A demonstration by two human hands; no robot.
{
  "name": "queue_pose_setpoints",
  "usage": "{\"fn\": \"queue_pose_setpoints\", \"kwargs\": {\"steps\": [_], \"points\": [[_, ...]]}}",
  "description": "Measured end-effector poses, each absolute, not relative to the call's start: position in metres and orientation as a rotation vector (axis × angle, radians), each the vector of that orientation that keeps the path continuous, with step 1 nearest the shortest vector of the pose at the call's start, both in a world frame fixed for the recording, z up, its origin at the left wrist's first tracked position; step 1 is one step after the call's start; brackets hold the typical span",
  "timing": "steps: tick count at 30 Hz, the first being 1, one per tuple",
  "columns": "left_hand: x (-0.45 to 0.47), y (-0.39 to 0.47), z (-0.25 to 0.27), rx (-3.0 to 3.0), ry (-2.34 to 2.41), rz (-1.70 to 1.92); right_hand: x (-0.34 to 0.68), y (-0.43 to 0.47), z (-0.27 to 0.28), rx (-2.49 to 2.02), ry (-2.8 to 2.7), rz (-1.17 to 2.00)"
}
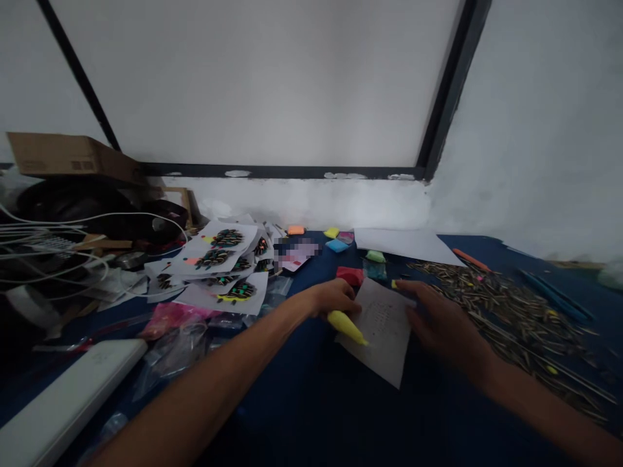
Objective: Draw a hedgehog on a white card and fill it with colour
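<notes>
A pale sheet of paper [389, 340] with faint marks is tilted above the blue tabletop between my hands. My left hand [335, 297] has its fingers curled at the sheet's upper left edge. Just under these fingers, a tapered lump of yellow modelling clay [347, 327] lies over the paper's left side. At the sheet's right edge, my right hand [440, 324] is slightly blurred, its forefinger and thumb apart. A small yellow bit [394, 284] shows at the forefinger's tip. Beyond the paper sit a red clay packet [349, 277] and a green clay packet [376, 257].
Many thin sticks [516, 318] spread over the right side. Sheets with stick-covered figures [219, 259] pile up at the left, near plastic bags [175, 350] and a white box-like object [73, 402]. White cables [87, 224] and a cardboard box [73, 155] stand farther left.
</notes>
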State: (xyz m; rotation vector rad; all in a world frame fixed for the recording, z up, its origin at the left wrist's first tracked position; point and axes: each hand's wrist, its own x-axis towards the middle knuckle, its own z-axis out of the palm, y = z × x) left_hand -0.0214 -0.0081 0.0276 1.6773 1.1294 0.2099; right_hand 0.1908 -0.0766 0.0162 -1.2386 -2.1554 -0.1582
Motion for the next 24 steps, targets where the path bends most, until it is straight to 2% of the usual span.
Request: {"fn": "queue_pose_setpoints", "kwargs": {"steps": [4,13,18,24], "points": [[-0.020,-0.006,0.024,1.682,1.138,0.213,0.185,-0.101,0.017,-1.126,-2.289,-0.216],[-0.024,-0.003,0.030,1.650,1.155,0.255,0.169,-0.113,0.012,-1.121,-2.467,-0.055],[-0.023,-0.001,0.038,1.420,1.002,0.425,0.168,-0.114,0.013,-1.108,-2.512,-0.107],[-0.015,-0.001,0.024,1.286,0.846,0.387,0.166,-0.118,0.015,-1.085,-2.580,-0.249]]}}
